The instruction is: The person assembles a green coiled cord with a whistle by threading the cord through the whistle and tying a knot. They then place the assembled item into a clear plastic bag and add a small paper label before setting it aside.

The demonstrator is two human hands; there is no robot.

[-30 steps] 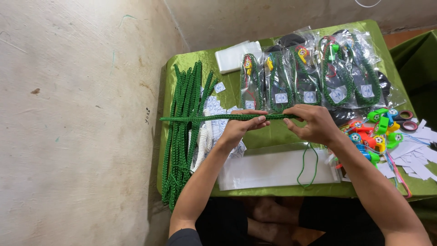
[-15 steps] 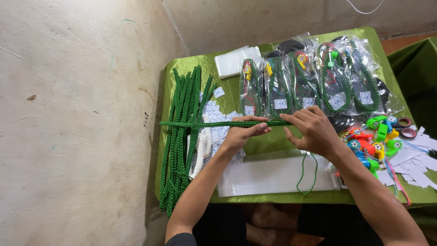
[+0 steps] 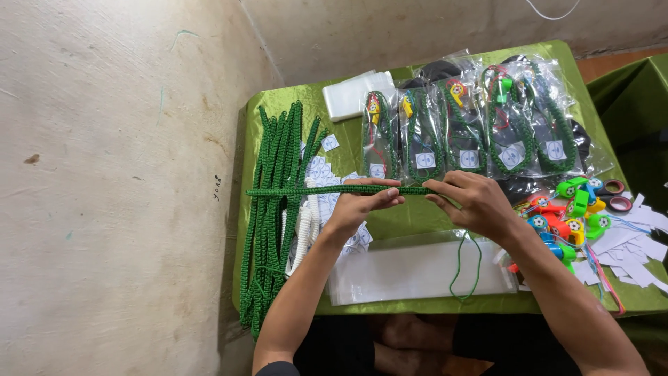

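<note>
The left hand point(image 3: 362, 205) and the right hand point(image 3: 473, 198) sit near the middle of the frame, both pinched shut on a green braided cord point(image 3: 327, 189). The cord is long, thin and stiff-looking, stretched level above the green table point(image 3: 417, 219), its free end reaching left across a pile of like green cords point(image 3: 275, 209). A thin green loop point(image 3: 466, 268) hangs below the right hand over clear plastic bags point(image 3: 410, 271). Bagged cords point(image 3: 480, 129) lie along the top; coloured whistles point(image 3: 567, 216) lie at right.
</note>
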